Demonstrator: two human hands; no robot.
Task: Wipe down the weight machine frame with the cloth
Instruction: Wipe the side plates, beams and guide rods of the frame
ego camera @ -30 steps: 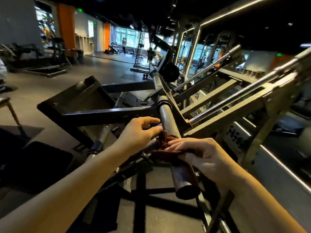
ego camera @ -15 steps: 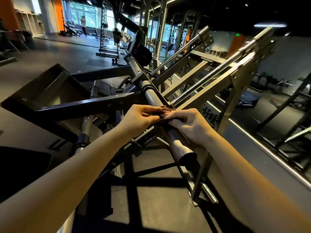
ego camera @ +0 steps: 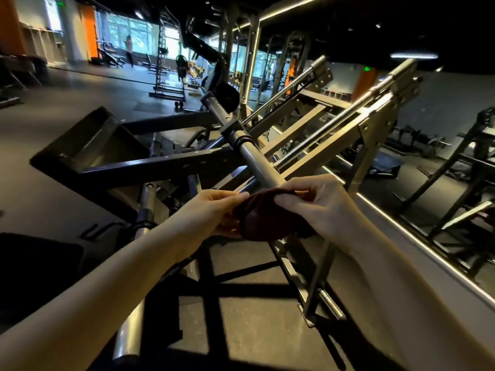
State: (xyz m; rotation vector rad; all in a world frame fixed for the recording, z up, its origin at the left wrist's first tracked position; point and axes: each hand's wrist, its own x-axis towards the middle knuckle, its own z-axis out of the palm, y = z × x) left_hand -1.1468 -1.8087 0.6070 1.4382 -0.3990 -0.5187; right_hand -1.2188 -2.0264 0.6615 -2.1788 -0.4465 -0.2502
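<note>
A dark reddish-brown cloth [ego camera: 261,215] is draped over the near end of the machine's round steel weight bar [ego camera: 258,164], hiding the bar's tip. My left hand [ego camera: 211,212] pinches the cloth's left edge with thumb and fingertips. My right hand [ego camera: 318,207] grips its right side, fingers curled over the top. The bar runs up and away to a black collar and the grey frame [ego camera: 166,164] of the weight machine.
Slanted guide rails [ego camera: 348,124] rise to the right beside a mirror wall [ego camera: 442,210]. A second steel peg [ego camera: 142,223] stands low on the left. A black pad [ego camera: 34,263] lies at the far left. Other gym racks and a distant person [ego camera: 129,48] stand at the back.
Both hands have slid down the bar to its near end. The cloth, bunched between my fingers before, now covers the bar's tip. My view has shifted a little.
</note>
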